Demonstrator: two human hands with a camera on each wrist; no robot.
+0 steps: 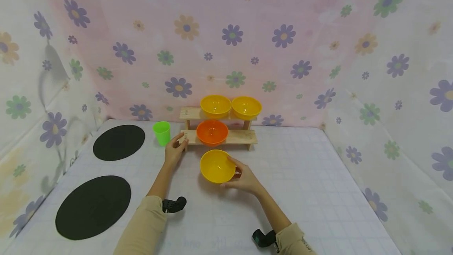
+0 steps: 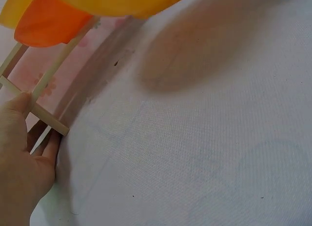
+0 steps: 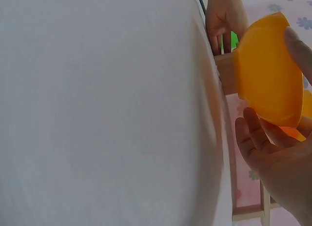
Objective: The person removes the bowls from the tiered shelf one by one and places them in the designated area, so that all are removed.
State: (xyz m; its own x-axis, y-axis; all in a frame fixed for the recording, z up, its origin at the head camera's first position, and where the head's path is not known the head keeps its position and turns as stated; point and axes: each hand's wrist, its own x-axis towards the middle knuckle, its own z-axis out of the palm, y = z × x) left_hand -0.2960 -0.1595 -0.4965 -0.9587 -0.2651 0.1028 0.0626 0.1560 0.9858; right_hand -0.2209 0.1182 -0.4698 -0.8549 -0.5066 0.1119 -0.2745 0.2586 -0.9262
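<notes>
Right grip (image 1: pixel 244 178): holding yellow bowl (image 1: pixel 216 165) above worktop (image 1: pixel 301 176)
Left grip (image 1: pixel 175 149): fingers curled round rack (image 1: pixel 240 137) end

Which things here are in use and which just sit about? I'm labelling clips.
In use: right hand holding a yellow bowl; left hand gripping the wooden rack.
Sitting about: green cup, orange bowl, two black mats.

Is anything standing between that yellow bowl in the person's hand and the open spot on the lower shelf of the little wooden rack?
Nothing visible does. The right hand holds the yellow bowl just in front of the wooden rack. The orange bowl fills the lower shelf's left part; its right part is bare. The left hand grips the rack's left end, off to the side.
</notes>
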